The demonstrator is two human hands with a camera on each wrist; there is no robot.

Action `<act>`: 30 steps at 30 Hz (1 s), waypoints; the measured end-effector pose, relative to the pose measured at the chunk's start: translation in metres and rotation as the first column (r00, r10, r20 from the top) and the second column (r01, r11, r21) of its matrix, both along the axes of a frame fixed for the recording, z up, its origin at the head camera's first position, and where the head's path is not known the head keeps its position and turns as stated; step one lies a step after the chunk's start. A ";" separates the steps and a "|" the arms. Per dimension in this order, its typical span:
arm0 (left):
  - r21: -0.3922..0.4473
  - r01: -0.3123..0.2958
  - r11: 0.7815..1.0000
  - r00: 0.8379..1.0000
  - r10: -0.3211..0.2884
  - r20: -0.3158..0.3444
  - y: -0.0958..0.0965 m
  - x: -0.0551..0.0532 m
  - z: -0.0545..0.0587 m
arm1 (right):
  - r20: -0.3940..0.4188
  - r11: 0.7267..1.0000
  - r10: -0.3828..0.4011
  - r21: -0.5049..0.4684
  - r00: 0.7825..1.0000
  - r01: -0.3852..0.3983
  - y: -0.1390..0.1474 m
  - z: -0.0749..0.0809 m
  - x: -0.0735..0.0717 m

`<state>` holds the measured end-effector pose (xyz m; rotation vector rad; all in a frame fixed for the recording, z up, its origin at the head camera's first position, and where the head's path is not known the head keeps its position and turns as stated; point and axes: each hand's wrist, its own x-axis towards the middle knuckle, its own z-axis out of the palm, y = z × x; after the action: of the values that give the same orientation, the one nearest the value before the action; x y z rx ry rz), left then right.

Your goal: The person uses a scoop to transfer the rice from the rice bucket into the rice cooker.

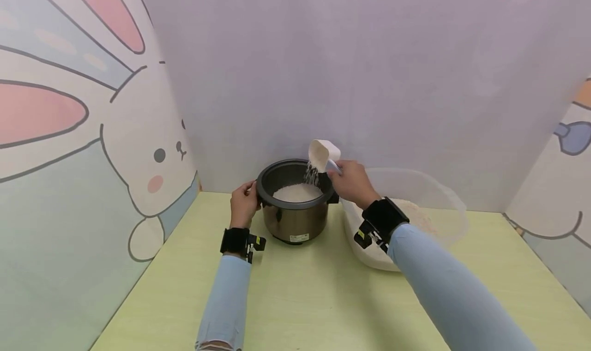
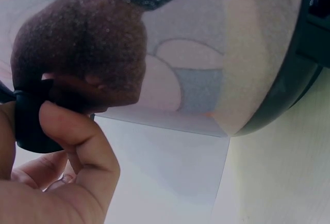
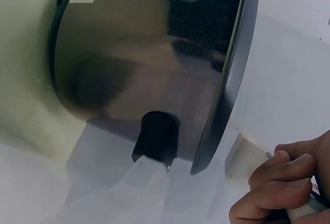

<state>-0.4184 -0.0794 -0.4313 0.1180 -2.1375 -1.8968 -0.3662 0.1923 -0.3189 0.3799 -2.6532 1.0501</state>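
- Left hand [image 1: 244,202]: at the left side of the rice cooker [image 1: 295,221]; grasping its black left handle [image 2: 33,123] between thumb and fingers.
- Right hand [image 1: 352,181]: above the cooker's right rim; fingers closed around the grip of a white scoop [image 1: 327,152].
- Scoop: one, tipped, mouth toward the cooker's inside; a stream of white grain [image 1: 311,174] falls from it.
- Cooker: one, upright, lidless, dark inside, with a bed of grain [image 1: 297,192] in it.
- Pouring note: best done with the scoop's mouth well inside the cooker's right rim, tilt increased gradually, the left hand steadying the handle; a mouth too near the rim could spill grain.
- Tub [image 1: 378,261]: one, whitish, right of the cooker, holding more grain; close by the cooker's right handle [image 3: 160,136], contact not certain. The right forearm crosses over it, so a raised wrist seems wise.
- Tabletop [image 1: 295,299]: pale green, under the cooker; its broadest stretch for arm movement lies on the cooker's near side.
- Back wall [image 1: 346,74]: near, behind the cooker; little reach there.
- Rabbit-printed panel [image 1: 138,110]: left of the cooker, along the tabletop's left edge, apart from the left hand.
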 end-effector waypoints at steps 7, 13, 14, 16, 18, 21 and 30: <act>0.009 0.001 1.000 1.000 -0.001 -0.014 0.001 0.001 -0.001 | -0.014 0.998 0.032 0.046 0.999 -0.031 -0.013 0.002 0.003; 0.022 0.016 1.000 0.999 -0.015 -0.034 0.000 0.002 0.000 | -0.019 0.995 0.055 0.086 0.998 -0.053 -0.022 0.003 0.005; 0.022 0.016 1.000 0.999 -0.016 -0.035 0.000 0.002 0.000 | -0.024 0.994 0.057 0.092 0.998 -0.054 -0.024 0.003 0.005; 0.023 0.018 1.000 0.999 -0.017 -0.036 -0.001 0.002 0.001 | -0.036 0.993 0.060 0.107 0.998 -0.056 -0.027 0.003 0.004; 0.023 0.018 1.000 0.999 -0.017 -0.035 -0.001 0.002 0.001 | -0.039 0.992 0.061 0.117 0.997 -0.056 -0.031 0.002 0.003; 0.026 0.014 1.000 0.999 -0.013 -0.032 -0.001 0.002 0.000 | -0.037 0.990 0.064 0.126 0.997 -0.059 -0.036 0.002 0.003; 0.018 0.016 1.000 0.999 -0.016 -0.033 0.004 0.001 -0.001 | -0.068 0.987 0.083 0.141 0.994 -0.072 -0.042 0.002 0.007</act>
<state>-0.4172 -0.0756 -0.4324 0.0727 -2.1060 -1.9143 -0.3593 0.1507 -0.3164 0.5435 -2.6717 0.8581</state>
